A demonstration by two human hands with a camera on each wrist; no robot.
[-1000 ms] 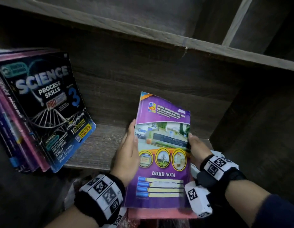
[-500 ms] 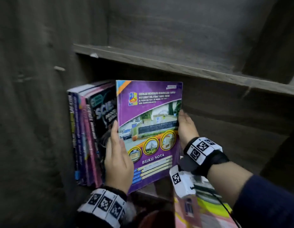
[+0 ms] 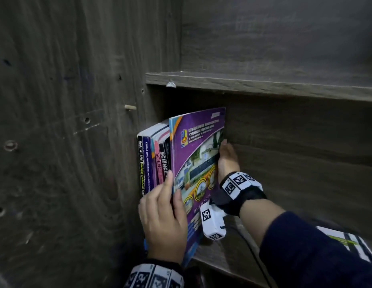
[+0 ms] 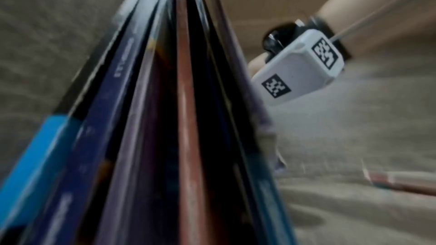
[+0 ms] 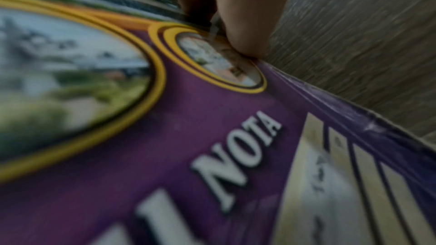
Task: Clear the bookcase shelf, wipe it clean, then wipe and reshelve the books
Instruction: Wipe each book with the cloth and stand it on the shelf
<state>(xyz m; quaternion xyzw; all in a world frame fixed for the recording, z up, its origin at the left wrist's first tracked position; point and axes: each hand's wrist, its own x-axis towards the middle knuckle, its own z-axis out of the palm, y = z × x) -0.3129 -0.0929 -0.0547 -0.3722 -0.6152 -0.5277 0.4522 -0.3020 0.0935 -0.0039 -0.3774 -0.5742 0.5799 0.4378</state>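
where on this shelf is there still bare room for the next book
Bare board runs right of the purple notebook to the frame's right edge, under the upper shelf. The left end is crowded: standing books against the side wall, left hand and right hand holding the notebook.
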